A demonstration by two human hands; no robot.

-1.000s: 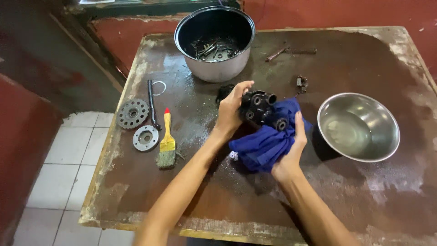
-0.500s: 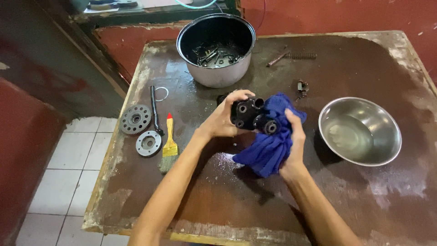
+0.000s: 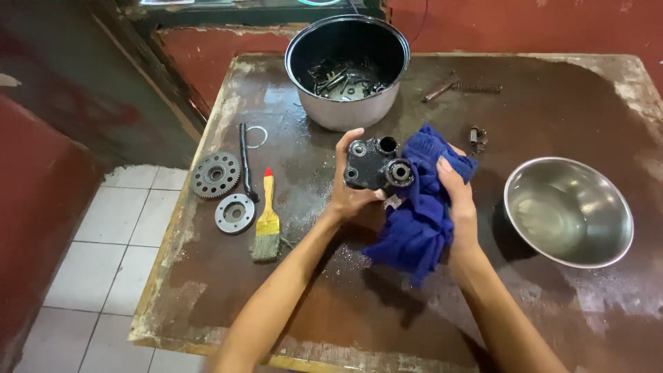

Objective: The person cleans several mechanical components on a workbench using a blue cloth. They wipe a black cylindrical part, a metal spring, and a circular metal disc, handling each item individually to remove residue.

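My left hand [image 3: 349,197] grips a black metal engine part [image 3: 373,166] with several round openings, holding it upright above the brown table [image 3: 539,110]. My right hand [image 3: 457,200] holds a bunched blue cloth [image 3: 418,221] pressed against the part's right side. The cloth hangs down below both hands.
A dark pot [image 3: 347,69] with several small metal parts stands at the back. A steel bowl [image 3: 568,211] sits at the right. On the left lie a toothed gear [image 3: 215,174], a round disc [image 3: 235,213], a paintbrush [image 3: 266,221], a black rod [image 3: 246,162] and a ring [image 3: 257,136]. A spring [image 3: 476,88] lies at the back.
My left hand has turned the black part more upright and drawn it slightly toward me. The blue cloth has moved up along the part's right side with my right hand.
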